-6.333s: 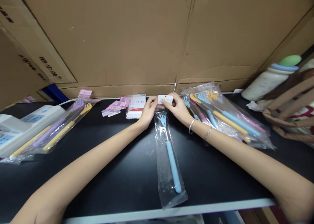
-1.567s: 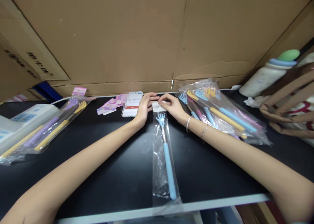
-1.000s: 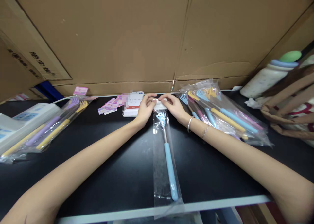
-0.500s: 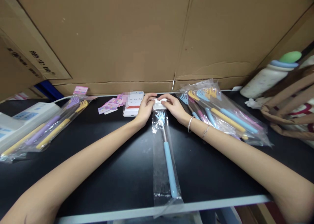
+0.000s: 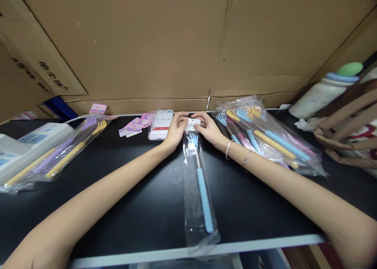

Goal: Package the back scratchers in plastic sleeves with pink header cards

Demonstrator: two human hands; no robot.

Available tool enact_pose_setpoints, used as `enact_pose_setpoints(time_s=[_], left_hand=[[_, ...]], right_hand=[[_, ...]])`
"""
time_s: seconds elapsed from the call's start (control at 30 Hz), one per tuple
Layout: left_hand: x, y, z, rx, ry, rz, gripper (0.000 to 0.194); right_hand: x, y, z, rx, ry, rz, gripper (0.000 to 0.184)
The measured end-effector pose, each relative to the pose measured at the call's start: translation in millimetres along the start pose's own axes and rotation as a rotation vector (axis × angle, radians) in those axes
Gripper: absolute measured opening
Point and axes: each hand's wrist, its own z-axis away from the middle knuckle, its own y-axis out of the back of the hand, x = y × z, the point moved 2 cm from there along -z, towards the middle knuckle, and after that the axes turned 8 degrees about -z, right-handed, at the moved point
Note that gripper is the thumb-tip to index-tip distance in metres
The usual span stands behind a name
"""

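has a light-blue back scratcher [image 5: 204, 198] with a metal shaft and small hand-shaped head, lying lengthwise on a smooth black tabletop [image 5: 132, 222] inside a long clear plastic sleeve [image 5: 192, 210]. at the scratcher's near end, has the sleeve reaching the pale grey table edge [image 5: 253, 246]. well left of the scratcher, shows a white plastic power strip [image 5: 35, 143] with purple and yellow back scratchers [image 5: 53, 156] in clear plastic just beside. right of the scratcher, shows a spread of blue, yellow and pink back scratchers [image 5: 273, 143], also in clear plastic. just beyond the scratcher's head, pinches a small white card [image 5: 193, 122] at the left end with the left hand [image 5: 176, 129], fingers loosely curled against the thumb, and at the right end likewise with the right hand [image 5: 207, 129], below a silver bangle [image 5: 227, 149]. cannot tell of any join between card and sleeve. left of the scratcher's head, shows a white phone [image 5: 160, 135] beside pink-and-purple printed cards [image 5: 132, 127]. far right of the scratcher, shows a white bottle [image 5: 321, 95] with a green top. beyond the scratcher, shows a tall brown cardboard wall [image 5: 147, 45].
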Motion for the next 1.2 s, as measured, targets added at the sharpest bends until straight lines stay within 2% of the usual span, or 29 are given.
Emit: enact_pose_setpoints(time_s=[0.23, 0.5, 0.77, 0.83, 0.97, 1.1, 1.2], left_hand=[[-1.3, -1.5, -0.5, 0.007, 0.036, -0.003, 0.021], [-3.7, 0.2, -1.5, 0.000, -0.009, -0.041, 0.021], [-6.4, -0.7, -2.0, -0.001, 0.027, -0.027, 0.022], [-6.3, -0.9, -2.1, -0.003, 0.029, -0.026, 0.023], [-4.1, -1.1, -1.5, -0.014, 0.033, -0.033, 0.025], [-2.1, -1.3, -0.8, -0.015, 0.032, -0.027, 0.021], [-1.5, -1.4, -0.5, -0.013, 0.024, -0.019, 0.017]], right_hand=[[3.5, 1.2, 1.6, 0.033, -0.078, -0.014, 0.035], [5.1, 0.8, 0.4, 0.021, -0.068, -0.017, 0.037], [4.5, 1.0, 0.8, 0.052, -0.081, -0.017, 0.037], [3.4, 0.7, 0.8, 0.066, -0.085, -0.004, 0.034], [0.6, 0.4, 0.9, 0.115, -0.114, 0.040, 0.017], [1.1, 0.3, 0.5, 0.108, -0.141, 0.019, 0.018], [1.4, 0.9, 0.0, 0.106, -0.110, 0.027, 0.017]])
